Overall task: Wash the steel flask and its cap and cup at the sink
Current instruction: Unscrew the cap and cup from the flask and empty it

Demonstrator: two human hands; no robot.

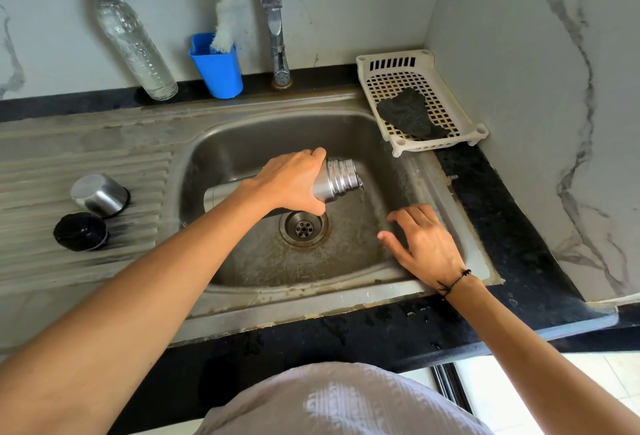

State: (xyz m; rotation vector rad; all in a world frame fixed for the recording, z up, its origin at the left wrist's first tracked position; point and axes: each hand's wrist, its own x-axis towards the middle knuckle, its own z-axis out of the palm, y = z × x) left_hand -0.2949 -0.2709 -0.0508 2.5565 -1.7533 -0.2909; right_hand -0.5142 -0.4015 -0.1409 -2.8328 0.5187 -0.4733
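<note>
My left hand [294, 182] grips the steel flask [337, 178] around its upper body and holds it on its side over the sink basin [242, 144]. The flask's threaded mouth points right and tips slightly down, above the drain [303, 228]. My right hand [422, 240] hovers open over the basin's right side, fingers spread, holding nothing. The steel cup [99, 195] lies upside down on the ribbed drainboard [69, 261] at the left. The black cap [80, 231] sits just in front of it.
A tap [275, 19] stands behind the basin. To its left are a blue holder [218, 67] with a bottle brush [227, 22] and a clear plastic bottle [133, 43]. A white basket [420, 102] holding a dark scrubber [408, 112] sits at the right corner.
</note>
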